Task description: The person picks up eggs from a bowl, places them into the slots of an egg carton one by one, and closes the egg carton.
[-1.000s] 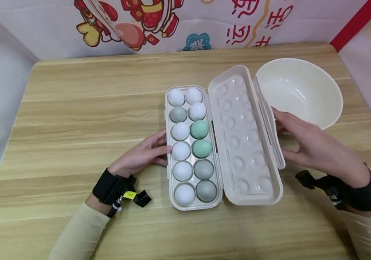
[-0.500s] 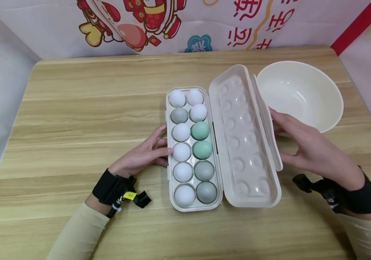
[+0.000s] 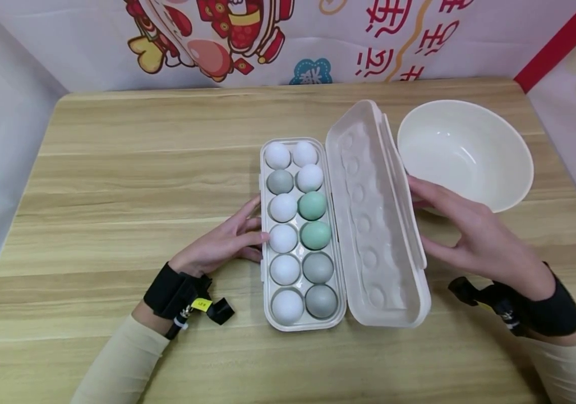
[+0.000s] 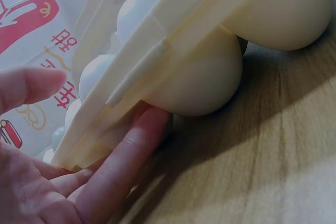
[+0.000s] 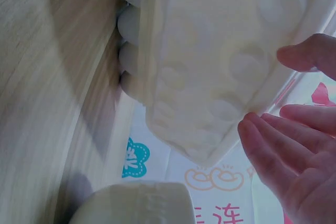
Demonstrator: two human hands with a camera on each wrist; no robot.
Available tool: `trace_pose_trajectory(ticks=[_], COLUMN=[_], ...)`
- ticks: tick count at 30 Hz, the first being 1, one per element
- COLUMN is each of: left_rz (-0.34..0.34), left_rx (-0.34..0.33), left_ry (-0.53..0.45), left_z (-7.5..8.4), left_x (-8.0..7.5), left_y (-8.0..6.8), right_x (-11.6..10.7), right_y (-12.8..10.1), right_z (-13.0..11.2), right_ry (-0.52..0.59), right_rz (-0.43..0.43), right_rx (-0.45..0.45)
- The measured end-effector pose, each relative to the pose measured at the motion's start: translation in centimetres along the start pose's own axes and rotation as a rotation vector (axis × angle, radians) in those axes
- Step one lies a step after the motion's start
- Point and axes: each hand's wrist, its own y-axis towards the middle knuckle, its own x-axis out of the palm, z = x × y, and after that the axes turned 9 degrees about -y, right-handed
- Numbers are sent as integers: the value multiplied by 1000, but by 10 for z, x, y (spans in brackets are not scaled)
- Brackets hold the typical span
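Wooden table [image 3: 116,168] under you: your left hand [image 3: 219,244] rests straight fingers against the egg tray [image 3: 263,264]; your right hand [image 3: 469,235], fingers extended, pushes its raised lid [image 3: 376,224].

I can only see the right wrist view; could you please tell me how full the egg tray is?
Observer: All twelve cups of the egg tray hold eggs: seven white, three grey, two green.
Operator: Thank you; where is the left hand?
Observer: The left hand lies open, fingertips against the tray's left side.
Operator: And what is beyond the lid?
Observer: A cream bowl, with nothing in it, stands right of the tilted lid, which the right hand touches with straight fingers.
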Motion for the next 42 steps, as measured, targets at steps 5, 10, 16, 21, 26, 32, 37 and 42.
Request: trace_pose_trajectory(ticks=[5, 10, 16, 21, 26, 32, 37, 42], left_rz=[9, 7, 12, 19, 18, 19, 7, 9], left_rx=[-9, -2, -8, -15, -15, -17, -13, -11], left_ry=[1, -13, -17, -5, 6, 15, 29, 33], left_z=[1, 0, 0, 0, 1, 0, 0, 0], left_x=[1, 1, 0, 0, 0, 1, 1, 1], left_y=[0, 0, 0, -1, -1, -1, -1, -1], right_x=[0, 0, 5, 9, 13, 18, 21, 23], right_y=[7, 16, 22, 25, 29, 33, 36, 35], right_z=[-10, -22, -28, -30, -31, -32, -33, -31], right_ry=[102, 237, 320, 406, 482, 454, 422, 414], right_rz=[20, 10, 21, 3, -3, 22, 43, 46], right_rx=[5, 14, -4, 28, 43, 24, 11, 16])
